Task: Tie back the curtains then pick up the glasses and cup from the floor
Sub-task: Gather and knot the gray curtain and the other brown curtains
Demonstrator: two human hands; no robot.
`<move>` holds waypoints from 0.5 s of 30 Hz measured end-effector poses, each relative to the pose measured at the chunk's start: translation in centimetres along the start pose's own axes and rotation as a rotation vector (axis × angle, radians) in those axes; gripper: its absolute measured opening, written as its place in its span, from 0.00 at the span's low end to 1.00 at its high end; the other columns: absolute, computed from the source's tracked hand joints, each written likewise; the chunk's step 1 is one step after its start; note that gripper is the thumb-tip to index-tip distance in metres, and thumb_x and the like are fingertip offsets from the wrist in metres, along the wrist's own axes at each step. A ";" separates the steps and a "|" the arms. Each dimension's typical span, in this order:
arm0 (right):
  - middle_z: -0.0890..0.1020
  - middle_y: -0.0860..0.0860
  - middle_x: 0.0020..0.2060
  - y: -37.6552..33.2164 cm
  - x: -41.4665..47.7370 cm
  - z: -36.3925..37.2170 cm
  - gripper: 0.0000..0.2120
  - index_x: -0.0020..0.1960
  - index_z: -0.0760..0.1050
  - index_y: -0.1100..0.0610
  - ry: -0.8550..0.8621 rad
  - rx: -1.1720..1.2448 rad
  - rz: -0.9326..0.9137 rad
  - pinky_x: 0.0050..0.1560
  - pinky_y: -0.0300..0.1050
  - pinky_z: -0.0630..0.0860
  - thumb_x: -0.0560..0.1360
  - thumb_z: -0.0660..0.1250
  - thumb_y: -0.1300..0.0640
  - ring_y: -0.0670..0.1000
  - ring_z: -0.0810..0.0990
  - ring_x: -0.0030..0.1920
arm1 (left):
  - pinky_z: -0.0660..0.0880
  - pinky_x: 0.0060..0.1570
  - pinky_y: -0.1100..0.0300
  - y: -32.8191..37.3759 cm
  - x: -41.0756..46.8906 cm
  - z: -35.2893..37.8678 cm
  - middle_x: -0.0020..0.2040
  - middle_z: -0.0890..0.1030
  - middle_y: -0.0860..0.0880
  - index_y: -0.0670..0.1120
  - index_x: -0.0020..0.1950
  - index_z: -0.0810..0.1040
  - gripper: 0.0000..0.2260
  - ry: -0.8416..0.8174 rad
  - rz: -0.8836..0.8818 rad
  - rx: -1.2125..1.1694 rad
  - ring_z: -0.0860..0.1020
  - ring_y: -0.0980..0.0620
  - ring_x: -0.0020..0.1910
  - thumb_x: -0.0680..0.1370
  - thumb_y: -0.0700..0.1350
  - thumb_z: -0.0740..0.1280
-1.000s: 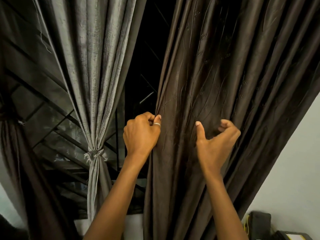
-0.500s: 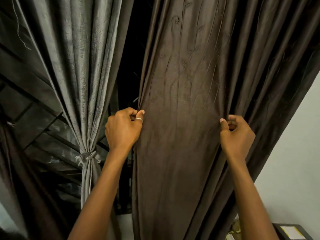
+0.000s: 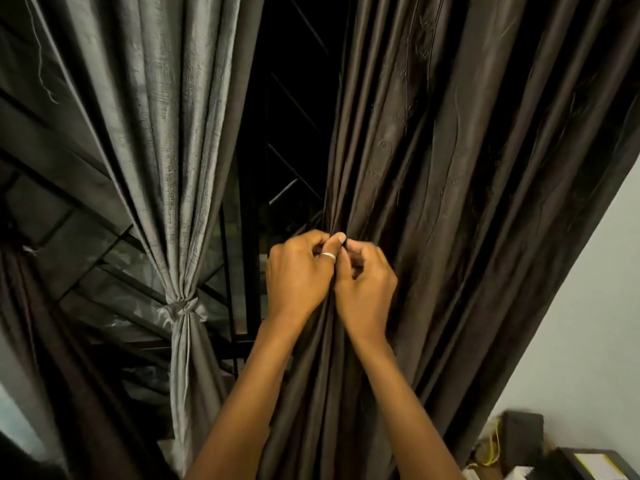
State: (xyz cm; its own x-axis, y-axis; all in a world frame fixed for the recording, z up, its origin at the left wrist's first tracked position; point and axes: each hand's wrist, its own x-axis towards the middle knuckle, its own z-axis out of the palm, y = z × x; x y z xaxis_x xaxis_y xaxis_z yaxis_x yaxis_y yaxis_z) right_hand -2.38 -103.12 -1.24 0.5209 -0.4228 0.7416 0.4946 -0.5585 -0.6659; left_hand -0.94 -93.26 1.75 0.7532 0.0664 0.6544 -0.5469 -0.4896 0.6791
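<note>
Centrally, the left hand [image 3: 298, 275] and right hand [image 3: 367, 285] sat touching side by side, fingers curled and pinching the bunched folds of the dark brown curtain [image 3: 467, 202] hanging right of the window gap [image 3: 291, 98]. Left of the gap, the grey curtain [image 3: 166, 133] hung tied at its middle.

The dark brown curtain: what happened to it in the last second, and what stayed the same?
The right hand, which had taken hold of a fold far to the right, swung left to meet the left hand, which kept its grip on the curtain's edge. Together they bunched the dark brown curtain into a narrow bundle. The grey curtain stays tied at its knot.
</note>
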 end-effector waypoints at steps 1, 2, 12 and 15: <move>0.83 0.50 0.46 -0.1 -0.1 0.3 0.05 0.54 0.82 0.57 -0.001 0.019 0.018 0.41 0.32 0.77 0.80 0.70 0.59 0.43 0.82 0.42 | 0.77 0.31 0.54 -0.1 0.1 0.0 0.30 0.81 0.55 0.51 0.41 0.84 0.14 -0.001 0.003 -0.017 0.80 0.58 0.31 0.81 0.57 0.66; 0.83 0.49 0.47 -0.2 -0.2 0.5 0.05 0.54 0.82 0.57 -0.007 0.034 0.028 0.42 0.33 0.78 0.80 0.70 0.59 0.43 0.82 0.42 | 0.78 0.32 0.52 -0.3 0.1 0.0 0.31 0.81 0.55 0.52 0.42 0.84 0.14 -0.002 0.004 -0.033 0.80 0.59 0.31 0.81 0.57 0.66; 0.78 0.50 0.39 0.2 -0.7 0.8 0.08 0.43 0.78 0.57 -0.036 0.004 0.041 0.35 0.33 0.71 0.80 0.67 0.64 0.46 0.76 0.36 | 0.80 0.32 0.55 0.5 0.6 -0.1 0.29 0.81 0.54 0.53 0.39 0.83 0.21 -0.089 0.000 -0.004 0.80 0.60 0.29 0.77 0.69 0.65; 0.75 0.50 0.35 0.4 -0.7 0.7 0.13 0.38 0.72 0.53 -0.024 0.015 0.049 0.32 0.32 0.65 0.80 0.66 0.65 0.46 0.71 0.31 | 0.79 0.31 0.56 1.6 1.0 0.4 0.26 0.79 0.52 0.52 0.36 0.80 0.23 -0.029 -0.038 0.170 0.79 0.58 0.28 0.74 0.71 0.66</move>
State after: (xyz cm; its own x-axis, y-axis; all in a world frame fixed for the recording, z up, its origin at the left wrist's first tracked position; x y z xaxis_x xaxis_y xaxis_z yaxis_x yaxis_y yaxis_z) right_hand -2.05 -102.60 -2.06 0.5615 -0.4317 0.7059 0.4786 -0.5265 -0.7027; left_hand -0.88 -94.27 3.38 0.7837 0.0639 0.6179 -0.4499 -0.6275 0.6355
